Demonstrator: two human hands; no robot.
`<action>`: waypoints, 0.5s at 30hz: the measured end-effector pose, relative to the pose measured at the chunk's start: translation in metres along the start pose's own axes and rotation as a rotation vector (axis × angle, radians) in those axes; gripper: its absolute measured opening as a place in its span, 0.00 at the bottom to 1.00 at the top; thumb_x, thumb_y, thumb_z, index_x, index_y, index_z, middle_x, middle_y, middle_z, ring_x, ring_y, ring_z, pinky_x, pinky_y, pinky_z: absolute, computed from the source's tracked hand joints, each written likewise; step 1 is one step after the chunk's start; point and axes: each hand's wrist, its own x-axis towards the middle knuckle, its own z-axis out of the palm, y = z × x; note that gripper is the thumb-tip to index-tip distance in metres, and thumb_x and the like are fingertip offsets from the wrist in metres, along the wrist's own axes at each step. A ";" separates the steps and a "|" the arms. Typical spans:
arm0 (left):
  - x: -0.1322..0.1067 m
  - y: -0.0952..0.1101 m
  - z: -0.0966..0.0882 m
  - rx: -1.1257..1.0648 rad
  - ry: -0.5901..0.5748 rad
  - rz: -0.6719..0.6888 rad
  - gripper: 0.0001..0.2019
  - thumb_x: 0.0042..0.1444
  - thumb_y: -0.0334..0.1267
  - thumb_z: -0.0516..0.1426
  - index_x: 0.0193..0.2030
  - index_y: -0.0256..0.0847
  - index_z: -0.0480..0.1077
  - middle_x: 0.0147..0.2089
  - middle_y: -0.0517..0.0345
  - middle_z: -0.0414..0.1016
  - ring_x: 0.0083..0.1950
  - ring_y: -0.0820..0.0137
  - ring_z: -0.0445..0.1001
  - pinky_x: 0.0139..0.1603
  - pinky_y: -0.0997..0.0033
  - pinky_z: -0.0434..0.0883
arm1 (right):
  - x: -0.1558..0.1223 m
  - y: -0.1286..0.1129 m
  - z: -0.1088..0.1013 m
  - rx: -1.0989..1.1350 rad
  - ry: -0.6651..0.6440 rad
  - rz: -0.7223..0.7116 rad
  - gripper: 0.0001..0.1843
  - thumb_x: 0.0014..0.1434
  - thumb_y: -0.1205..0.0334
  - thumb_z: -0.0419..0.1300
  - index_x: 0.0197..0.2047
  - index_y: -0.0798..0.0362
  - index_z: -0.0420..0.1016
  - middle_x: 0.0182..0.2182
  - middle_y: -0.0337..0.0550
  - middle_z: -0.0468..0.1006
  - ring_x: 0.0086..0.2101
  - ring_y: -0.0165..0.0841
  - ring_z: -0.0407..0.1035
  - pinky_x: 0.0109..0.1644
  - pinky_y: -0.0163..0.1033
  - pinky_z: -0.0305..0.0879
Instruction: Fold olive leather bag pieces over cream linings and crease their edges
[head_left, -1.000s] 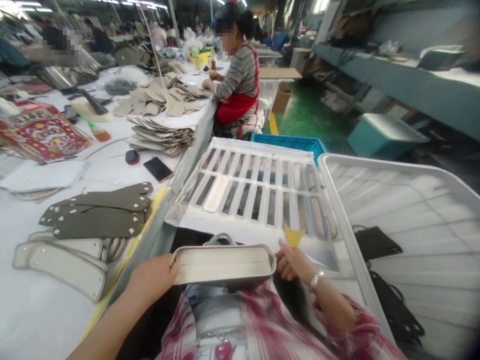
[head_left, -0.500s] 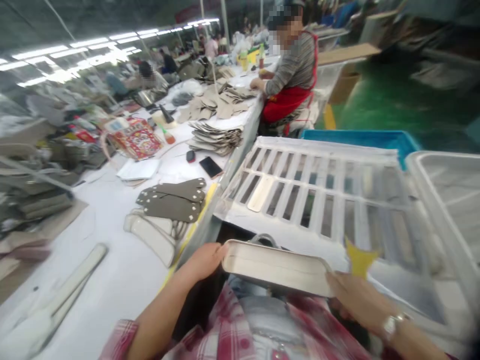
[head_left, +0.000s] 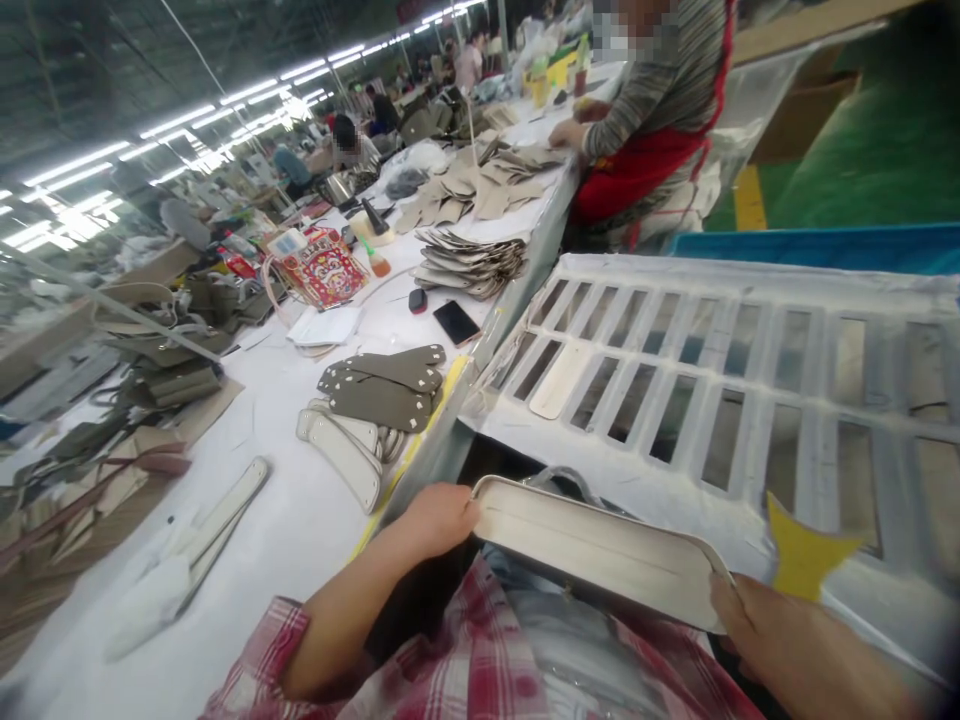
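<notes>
Between my two hands lies a long, shallow cream piece (head_left: 600, 548) with rounded corners and a raised rim, tilted down to the right in front of my body. My left hand (head_left: 442, 518) is closed on its left end, and my right hand (head_left: 765, 620), partly blurred, grips the right end. Behind the piece a grey curved loop (head_left: 566, 482) shows. Nearest to my left hand on the table are light strap-like pieces with holes (head_left: 341, 455) and dark grey-brown panels (head_left: 386, 390).
To the right stands a white slotted rack (head_left: 525, 425) holding a cream strip (head_left: 559, 380); a yellow piece (head_left: 810, 550) is at its front. The white table (head_left: 255, 530) carries a phone (head_left: 456, 322), a red patterned bag (head_left: 326, 268) and stacked pieces (head_left: 469, 262). A co-worker (head_left: 660, 130) sits beyond.
The view has shifted, so the table, rack and co-worker appear farther right. Both hands still hold the cream piece, which now appears farther right and more steeply tilted.
</notes>
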 end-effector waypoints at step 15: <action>0.013 -0.028 0.012 -0.503 -0.274 0.079 0.32 0.60 0.55 0.27 0.26 0.37 0.61 0.21 0.59 0.65 0.22 0.73 0.68 0.25 0.75 0.66 | -0.009 0.041 0.038 -0.573 0.301 -0.496 0.19 0.45 0.79 0.48 0.40 0.63 0.71 0.26 0.50 0.73 0.18 0.33 0.67 0.17 0.37 0.66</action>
